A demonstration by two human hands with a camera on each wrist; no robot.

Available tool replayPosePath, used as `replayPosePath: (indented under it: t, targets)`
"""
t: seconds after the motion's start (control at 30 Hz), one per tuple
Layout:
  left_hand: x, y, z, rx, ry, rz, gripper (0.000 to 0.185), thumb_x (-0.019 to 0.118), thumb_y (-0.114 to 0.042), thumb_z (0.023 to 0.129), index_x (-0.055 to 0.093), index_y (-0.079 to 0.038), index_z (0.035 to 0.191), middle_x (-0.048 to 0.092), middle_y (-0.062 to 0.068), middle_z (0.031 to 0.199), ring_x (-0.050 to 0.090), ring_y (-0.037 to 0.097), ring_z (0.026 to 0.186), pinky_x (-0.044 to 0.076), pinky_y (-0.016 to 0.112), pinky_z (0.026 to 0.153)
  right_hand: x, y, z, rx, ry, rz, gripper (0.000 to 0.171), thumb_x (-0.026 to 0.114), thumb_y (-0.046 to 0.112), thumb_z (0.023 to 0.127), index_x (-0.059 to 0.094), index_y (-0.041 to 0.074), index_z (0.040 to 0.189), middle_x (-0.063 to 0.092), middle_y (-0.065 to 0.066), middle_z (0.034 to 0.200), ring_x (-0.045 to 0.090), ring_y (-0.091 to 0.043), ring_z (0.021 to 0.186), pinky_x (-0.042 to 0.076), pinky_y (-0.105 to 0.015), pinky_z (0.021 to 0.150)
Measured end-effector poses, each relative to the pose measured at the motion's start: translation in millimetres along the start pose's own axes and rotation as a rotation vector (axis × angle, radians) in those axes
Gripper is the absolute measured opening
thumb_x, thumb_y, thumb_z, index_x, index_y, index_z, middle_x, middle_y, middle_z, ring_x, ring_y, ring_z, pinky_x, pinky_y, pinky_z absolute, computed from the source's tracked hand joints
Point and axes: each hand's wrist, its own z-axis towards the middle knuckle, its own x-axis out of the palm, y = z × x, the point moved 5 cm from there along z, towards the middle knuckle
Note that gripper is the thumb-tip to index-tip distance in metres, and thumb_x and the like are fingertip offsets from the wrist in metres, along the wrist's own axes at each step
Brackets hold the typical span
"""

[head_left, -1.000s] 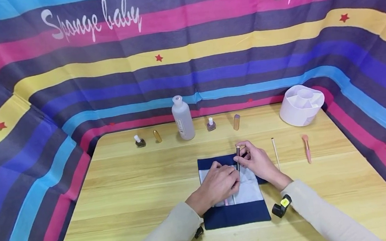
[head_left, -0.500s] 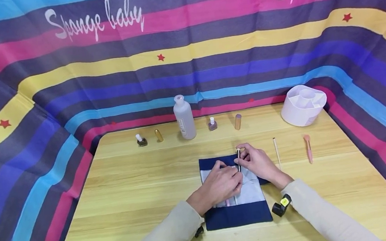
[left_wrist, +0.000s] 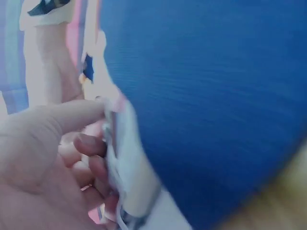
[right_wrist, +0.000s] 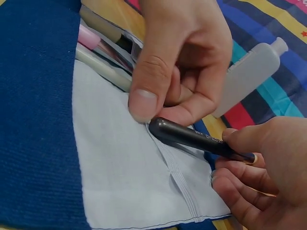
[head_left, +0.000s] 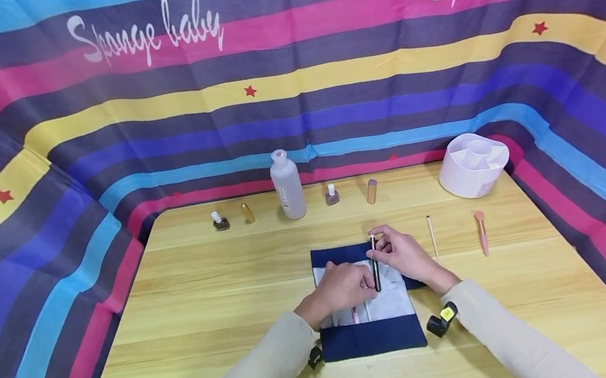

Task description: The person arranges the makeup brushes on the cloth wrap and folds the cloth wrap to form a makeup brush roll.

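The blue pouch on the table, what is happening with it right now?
A person is sliding a black pen into a pocket of the blue pouch, which lies open on the table. The right hand pinches the pen by its upper end, and the left hand holds the pocket's edge. Other pens already sit in neighbouring pockets.

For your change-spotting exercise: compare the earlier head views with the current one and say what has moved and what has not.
The black pen in the right hand has slid further down toward the pouch pocket, which the left hand still pinches open. The bottles, the white organiser and the brushes on the table are unmoved.
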Motion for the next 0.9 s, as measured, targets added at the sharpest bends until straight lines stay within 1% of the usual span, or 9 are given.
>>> replayPosePath:
  t: [0.07, 0.13, 0.27, 0.4, 0.5, 0.63, 0.77, 0.9]
  targets:
    - [-0.5, 0.1, 1.0, -0.051, 0.021, -0.042, 0.009, 0.087, -0.033, 0.094, 0.081, -0.026, 0.094, 0.073, -0.016, 0.085, 0.058, 0.004, 0.076, 0.035, 0.036, 0.083, 0.8, -0.1, -0.2, 0.002, 0.008, 0.001, 0.047, 0.080, 0.017, 0.101, 0.062, 0.003, 0.142, 0.076, -0.004, 0.097, 0.067, -0.014, 0.083, 0.054, -0.024, 0.071]
    - [-1.1, -0.5, 1.4, -0.085, 0.033, -0.063, 0.009, 0.087, -0.031, 0.093, 0.082, -0.025, 0.094, 0.074, -0.015, 0.086, 0.059, 0.006, 0.076, 0.036, 0.036, 0.083, 1.5, -0.1, -0.1, 0.001, 0.010, 0.002, 0.047, 0.080, 0.017, 0.100, 0.062, 0.003, 0.142, 0.076, -0.004, 0.097, 0.067, -0.014, 0.083, 0.054, -0.024, 0.072]
    - [-1.8, -1.6, 2.7, -0.116, 0.042, -0.090, 0.008, 0.088, -0.030, 0.092, 0.082, -0.024, 0.092, 0.075, -0.015, 0.088, 0.061, 0.008, 0.078, 0.040, 0.039, 0.086, 1.1, -1.0, 0.3, -0.008, -0.001, 0.004, 0.046, 0.080, 0.017, 0.100, 0.063, 0.004, 0.141, 0.076, -0.004, 0.097, 0.067, -0.014, 0.082, 0.053, -0.023, 0.071]
    - [-0.6, -0.5, 5.1, -0.137, 0.057, -0.128, 0.008, 0.088, -0.029, 0.092, 0.083, -0.025, 0.086, 0.073, -0.017, 0.084, 0.061, 0.007, 0.078, 0.042, 0.042, 0.090, -0.9, -1.3, -0.9, -0.018, -0.024, 0.019, 0.045, 0.080, 0.017, 0.101, 0.062, 0.003, 0.140, 0.076, -0.005, 0.096, 0.067, -0.012, 0.081, 0.053, -0.023, 0.069]
    - [0.0, 1.0, 5.5, -0.139, 0.058, -0.145, 0.010, 0.086, -0.028, 0.093, 0.083, -0.027, 0.083, 0.072, -0.018, 0.080, 0.060, 0.005, 0.075, 0.041, 0.042, 0.091, -1.7, -1.5, -1.8, -0.017, -0.052, 0.044, 0.045, 0.079, 0.018, 0.102, 0.062, 0.002, 0.141, 0.076, -0.006, 0.095, 0.067, -0.010, 0.079, 0.053, -0.023, 0.067]
    - [-0.3, 2.4, 5.1, -0.118, 0.041, -0.138, 0.010, 0.083, -0.026, 0.093, 0.083, -0.028, 0.083, 0.070, -0.019, 0.077, 0.057, 0.004, 0.072, 0.040, 0.037, 0.087, -1.8, -2.6, -1.8, 0.000, -0.083, 0.069, 0.047, 0.079, 0.018, 0.102, 0.060, 0.002, 0.142, 0.075, -0.006, 0.094, 0.068, -0.008, 0.075, 0.054, -0.022, 0.065]
    - [0.2, 4.0, 3.2, -0.087, 0.028, -0.130, 0.008, 0.082, -0.024, 0.093, 0.082, -0.028, 0.086, 0.070, -0.019, 0.079, 0.057, 0.002, 0.070, 0.038, 0.034, 0.085, -1.1, -2.0, -1.8, 0.002, -0.077, 0.055, 0.047, 0.079, 0.018, 0.102, 0.059, 0.002, 0.142, 0.076, -0.005, 0.094, 0.068, -0.008, 0.076, 0.054, -0.022, 0.066]
    - [0.1, 5.8, 1.3, -0.058, 0.024, -0.138, 0.007, 0.082, -0.024, 0.093, 0.080, -0.028, 0.088, 0.070, -0.020, 0.080, 0.058, -0.001, 0.071, 0.037, 0.032, 0.085, 0.5, -0.1, -1.3, -0.026, -0.043, 0.030, 0.047, 0.081, 0.016, 0.100, 0.060, 0.003, 0.141, 0.076, -0.003, 0.094, 0.068, -0.011, 0.080, 0.054, -0.022, 0.069]
